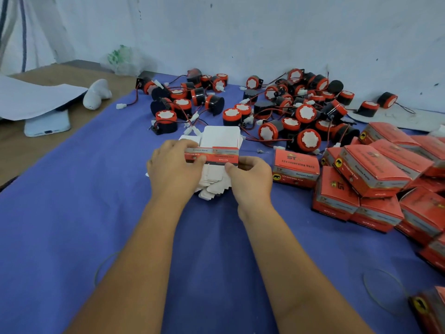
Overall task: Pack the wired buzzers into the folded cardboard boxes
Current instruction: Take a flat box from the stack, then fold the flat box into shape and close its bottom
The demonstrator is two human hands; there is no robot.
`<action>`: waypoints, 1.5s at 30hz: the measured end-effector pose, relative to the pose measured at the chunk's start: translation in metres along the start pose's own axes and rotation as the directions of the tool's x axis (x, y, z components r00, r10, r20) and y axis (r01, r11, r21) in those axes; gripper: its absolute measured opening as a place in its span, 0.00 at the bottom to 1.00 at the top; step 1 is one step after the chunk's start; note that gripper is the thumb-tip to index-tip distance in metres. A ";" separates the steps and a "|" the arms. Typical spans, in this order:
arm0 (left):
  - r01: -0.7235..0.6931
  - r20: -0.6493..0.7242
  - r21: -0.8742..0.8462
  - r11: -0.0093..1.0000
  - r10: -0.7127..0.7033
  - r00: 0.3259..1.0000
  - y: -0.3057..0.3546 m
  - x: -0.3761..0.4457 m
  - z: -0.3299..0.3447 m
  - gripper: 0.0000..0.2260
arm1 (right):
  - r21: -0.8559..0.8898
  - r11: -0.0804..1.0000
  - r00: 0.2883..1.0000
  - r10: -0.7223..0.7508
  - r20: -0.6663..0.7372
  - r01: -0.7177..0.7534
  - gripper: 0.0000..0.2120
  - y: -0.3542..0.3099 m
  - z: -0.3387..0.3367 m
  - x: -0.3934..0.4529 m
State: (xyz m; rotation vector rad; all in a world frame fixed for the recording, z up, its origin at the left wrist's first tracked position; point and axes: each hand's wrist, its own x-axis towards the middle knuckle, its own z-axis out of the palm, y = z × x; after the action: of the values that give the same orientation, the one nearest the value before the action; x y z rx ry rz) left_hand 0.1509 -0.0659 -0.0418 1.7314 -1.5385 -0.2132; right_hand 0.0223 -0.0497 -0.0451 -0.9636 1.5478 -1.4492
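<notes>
both forearms reach out over the blue cloth [72,213], and here we go: the left hand [175,165] and the right hand [250,177] meet on one flat carton [213,154], each grasping an end of it, thumbs on the near printed face, fingers behind. it is held just above the stack of flat cartons [214,182] lying on the cloth under the hands, so my read is that this one is being squeezed open into a box shape, its white flap [220,136] standing up at the back. no buzzer in either hand yet, so the packing of this box has not begun.

off to the right, closed red boxes [361,174] lie piled against each other, near enough to drop a finished one on without stretching.

just beyond the hands lies the pile of buzzers [284,109], black bodies with red rims and white faces, their thin wires and white plugs tangled among them; that tangle could drag a neighbour along when one is lifted.

far left, off the cloth, a phone [48,126] rests under a sheet of paper [36,97], beside a white earbud case [97,94], with the white wall [265,27] behind
</notes>
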 end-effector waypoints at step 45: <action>-0.092 0.333 -0.167 0.982 0.144 0.932 -0.001 -0.002 0.008 0.16 | -0.402 0.888 0.970 -0.244 -0.003 0.222 0.24 -0.017 -0.013 -0.004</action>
State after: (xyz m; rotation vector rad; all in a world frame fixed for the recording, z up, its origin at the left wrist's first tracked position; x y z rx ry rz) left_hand 0.1464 -0.0673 -0.0482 1.5342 -1.8213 -0.5810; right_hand 0.0119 -0.0419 -0.0279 -1.4031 1.8634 -1.3489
